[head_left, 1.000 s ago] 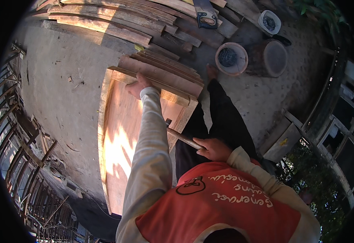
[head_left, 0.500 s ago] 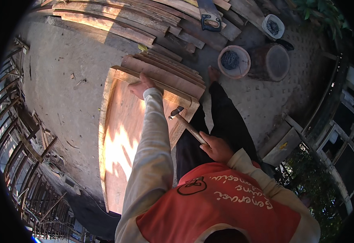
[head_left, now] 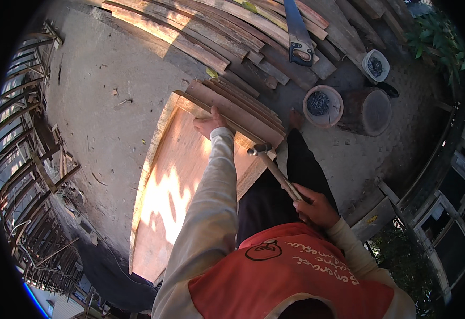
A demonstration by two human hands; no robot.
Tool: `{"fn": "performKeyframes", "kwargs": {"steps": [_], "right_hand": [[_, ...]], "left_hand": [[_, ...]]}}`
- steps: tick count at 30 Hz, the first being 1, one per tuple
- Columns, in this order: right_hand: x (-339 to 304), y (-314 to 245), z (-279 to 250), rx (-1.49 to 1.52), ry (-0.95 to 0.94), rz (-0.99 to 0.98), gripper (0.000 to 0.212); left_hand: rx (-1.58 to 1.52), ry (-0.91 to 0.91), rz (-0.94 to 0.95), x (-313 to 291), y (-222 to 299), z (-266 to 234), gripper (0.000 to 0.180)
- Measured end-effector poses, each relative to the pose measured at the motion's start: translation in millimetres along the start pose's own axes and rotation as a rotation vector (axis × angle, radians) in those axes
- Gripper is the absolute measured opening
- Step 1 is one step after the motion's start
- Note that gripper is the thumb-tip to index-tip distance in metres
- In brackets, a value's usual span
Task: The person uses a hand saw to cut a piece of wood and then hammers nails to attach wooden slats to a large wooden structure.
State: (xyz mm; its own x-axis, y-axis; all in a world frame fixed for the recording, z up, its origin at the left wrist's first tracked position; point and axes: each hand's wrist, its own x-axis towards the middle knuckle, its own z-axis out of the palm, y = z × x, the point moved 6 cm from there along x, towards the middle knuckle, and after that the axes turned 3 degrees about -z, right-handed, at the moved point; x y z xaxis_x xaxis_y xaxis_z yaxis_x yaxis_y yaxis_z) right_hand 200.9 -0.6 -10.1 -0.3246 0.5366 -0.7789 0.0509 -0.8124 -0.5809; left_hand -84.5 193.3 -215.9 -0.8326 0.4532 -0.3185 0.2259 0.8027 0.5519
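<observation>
A shallow wooden frame (head_left: 154,142) with a plywood panel (head_left: 155,250) inside its raised edges lies in front of me. At its far edge strip, my left hand (head_left: 211,124) is closed round the wood, with the thumb up over the strip. My right hand (head_left: 317,206) grips the wooden handle of a hammer (head_left: 281,178). The dark hammer head is over the frame's right corner; whether it touches the wood I cannot tell. No nail can be made out there.
Stacked boards (head_left: 238,111) sit against the frame's far side. Beyond lie long planks (head_left: 190,45) with a handsaw (head_left: 299,40) on them. To the right are a round tub of nails (head_left: 333,118), a log stump (head_left: 376,112) and a white container (head_left: 385,66). A slatted wooden structure (head_left: 36,154) stands left.
The hammer head has moved right, from over the panel to the frame's corner, and my right hand has shifted right with it. My left hand keeps its hold. The whole view has shifted slightly.
</observation>
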Motion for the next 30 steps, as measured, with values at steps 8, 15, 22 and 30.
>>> {"fn": "performKeyframes", "kwargs": {"steps": [8,15,22,30], "right_hand": [[87,-111,40,-0.074,-0.259,-0.164,0.067],[181,-150,97,0.015,-0.525,-0.189,0.058],[253,-133,47,0.699,-0.254,0.030,0.044],[325,-144,53,0.731,-0.354,0.233,0.050]], "left_hand": [[0.097,-0.131,-0.100,-53,-20,0,0.062],[0.168,-0.039,-0.134,-37,-11,16,0.073],[0.108,-0.127,-0.160,-39,1,26,0.062],[-0.075,-0.325,-0.442,-18,-16,56,0.064]]}}
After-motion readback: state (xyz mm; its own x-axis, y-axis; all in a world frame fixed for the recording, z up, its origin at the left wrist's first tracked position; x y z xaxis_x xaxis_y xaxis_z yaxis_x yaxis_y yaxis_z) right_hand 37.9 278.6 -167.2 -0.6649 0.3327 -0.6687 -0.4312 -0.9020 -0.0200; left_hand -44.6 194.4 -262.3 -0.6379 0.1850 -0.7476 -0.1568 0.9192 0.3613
